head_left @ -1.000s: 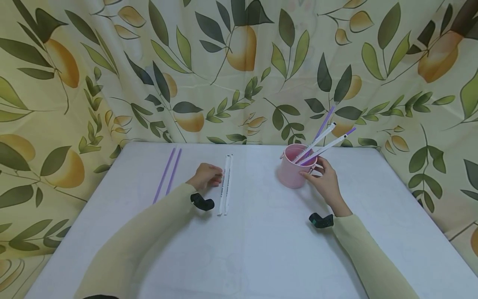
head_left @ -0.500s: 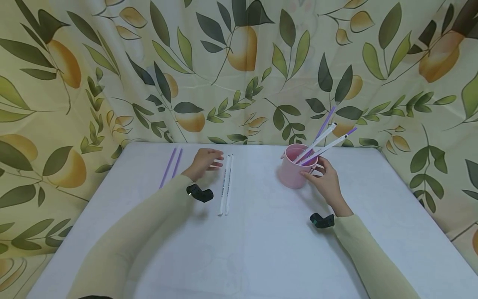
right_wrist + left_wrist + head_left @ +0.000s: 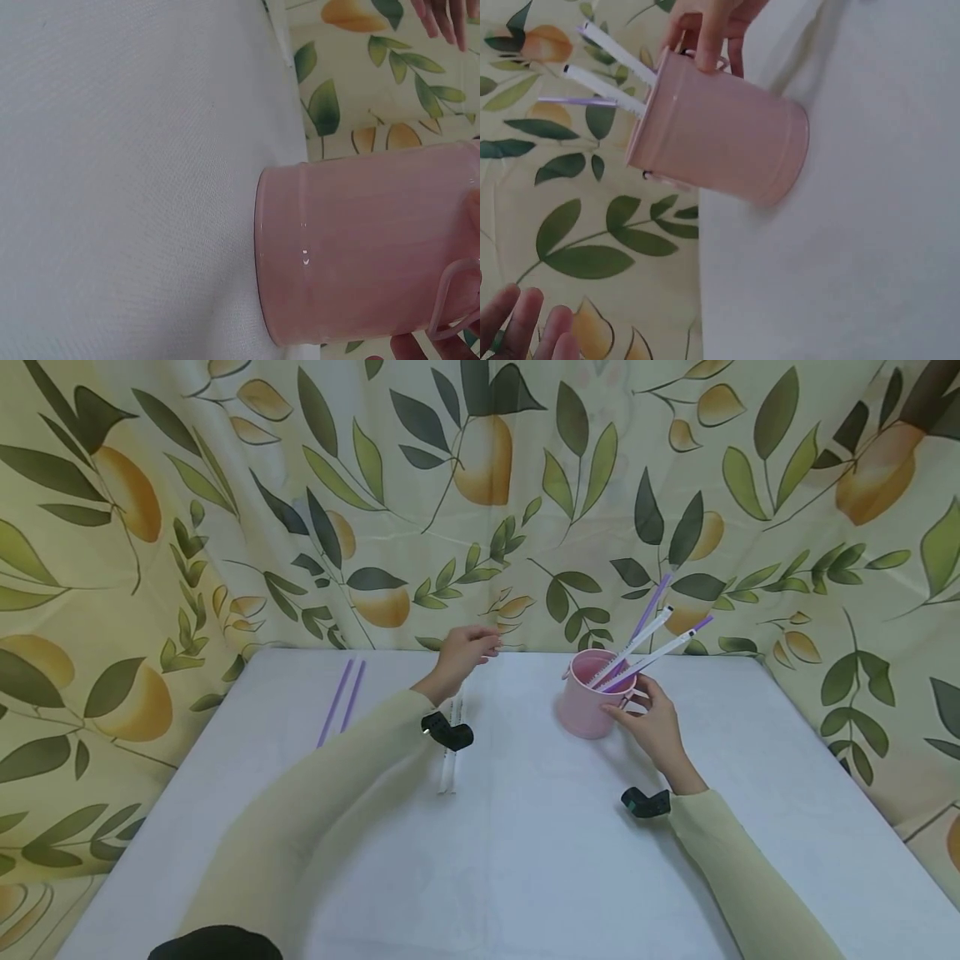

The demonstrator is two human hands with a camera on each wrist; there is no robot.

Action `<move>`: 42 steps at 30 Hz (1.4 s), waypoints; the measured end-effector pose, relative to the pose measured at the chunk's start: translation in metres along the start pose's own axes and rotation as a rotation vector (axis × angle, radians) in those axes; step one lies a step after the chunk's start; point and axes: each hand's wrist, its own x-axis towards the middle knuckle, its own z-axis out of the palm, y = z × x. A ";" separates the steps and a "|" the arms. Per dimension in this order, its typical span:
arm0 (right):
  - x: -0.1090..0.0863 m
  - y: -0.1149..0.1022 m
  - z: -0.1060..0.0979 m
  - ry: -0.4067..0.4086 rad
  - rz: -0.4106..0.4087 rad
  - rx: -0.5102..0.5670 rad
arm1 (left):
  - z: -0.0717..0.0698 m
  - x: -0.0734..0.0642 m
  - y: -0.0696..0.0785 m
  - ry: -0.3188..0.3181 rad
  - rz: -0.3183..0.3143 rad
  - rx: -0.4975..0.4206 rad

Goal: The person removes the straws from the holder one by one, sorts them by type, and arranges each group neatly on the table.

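Note:
My right hand holds a small pink bucket at its side handle, thumb against the wall near the rim. White paper-wrapped straws and purple straws lean out of it to the right. My left hand is raised at the table's far side, with nothing in it; its loosely extended fingers show in the left wrist view. Beneath that wrist lie two white wrapped straws, partly covered by the hand and the wrist camera. Left of them are two purple straws, their near ends hidden behind the sleeve.
A white cloth covers the table. Right behind its far edge hangs a curtain printed with leaves and fruit. A black camera sits on the left wrist, another camera on the right.
My left hand has lifted from beside the white wrapped straws and moved up, then right across their far ends toward the bucket. My right hand and the bucket have stayed put.

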 end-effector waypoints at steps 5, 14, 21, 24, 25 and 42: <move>0.000 0.000 0.000 -0.006 0.005 -0.003 | 0.029 0.009 0.006 -0.146 0.065 0.090; 0.000 0.002 0.000 -0.011 0.018 0.000 | 0.086 0.013 0.014 -0.340 0.185 0.324; 0.000 0.004 -0.001 -0.014 -0.022 0.000 | 0.120 0.015 0.018 -0.397 0.268 0.436; 0.000 0.004 -0.002 -0.015 -0.042 -0.004 | 0.131 0.013 0.021 -0.415 0.302 0.487; 0.000 0.004 -0.002 -0.016 -0.045 -0.007 | 0.134 0.012 0.021 -0.416 0.312 0.503; -0.001 0.004 -0.002 -0.019 -0.028 -0.020 | 0.152 0.012 0.014 -0.339 0.308 0.720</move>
